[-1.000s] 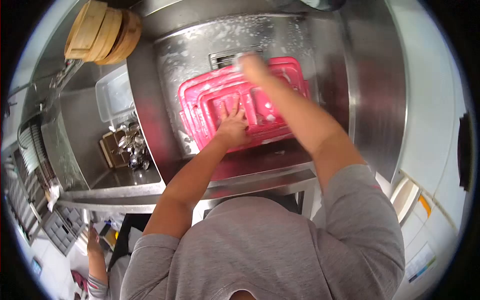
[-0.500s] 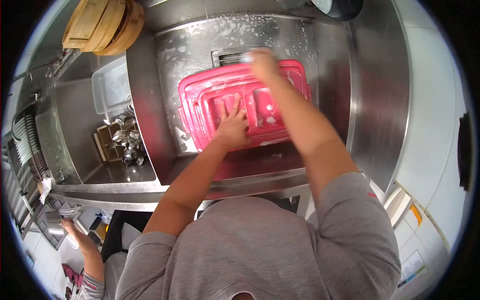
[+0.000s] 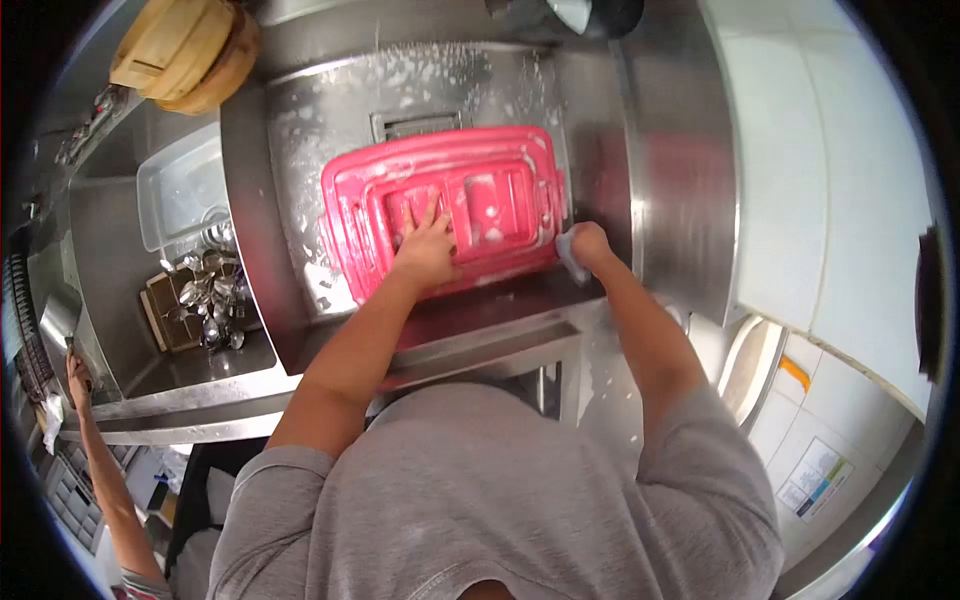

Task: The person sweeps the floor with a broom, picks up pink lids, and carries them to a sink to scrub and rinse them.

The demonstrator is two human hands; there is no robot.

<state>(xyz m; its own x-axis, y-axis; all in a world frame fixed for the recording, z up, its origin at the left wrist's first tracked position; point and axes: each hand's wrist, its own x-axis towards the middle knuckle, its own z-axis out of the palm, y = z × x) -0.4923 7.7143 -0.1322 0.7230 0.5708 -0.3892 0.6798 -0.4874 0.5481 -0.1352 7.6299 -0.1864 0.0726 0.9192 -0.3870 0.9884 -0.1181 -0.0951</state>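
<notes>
A soapy pink plastic lid [image 3: 490,250] with raised ridges lies in the steel sink [image 3: 290,130], streaked with suds. My left hand [image 3: 428,254] rests on its recessed panel, fingers spread and pressing down. Beside the lid's right end, my right hand [image 3: 593,244] is closed around a pale greyish scrubbing cloth [image 3: 572,256]. Whether that is a cloth or a thin pad is hard to make out. The cloth sits at the lid's lower right corner.
In the left basin are a clear plastic tub [image 3: 180,195] and a pile of metal spoons [image 3: 212,300]. Bamboo steamers [image 3: 185,50] stand at upper left. A drain grate [image 3: 420,124] lies behind the lid. At far left, a co-worker's hand [image 3: 78,380] holds a metal pan [image 3: 62,312].
My right hand has come from the lid's far edge to its right end with the cloth. My left hand stays on the lid. The co-worker's arm has reached forward with the pan.
</notes>
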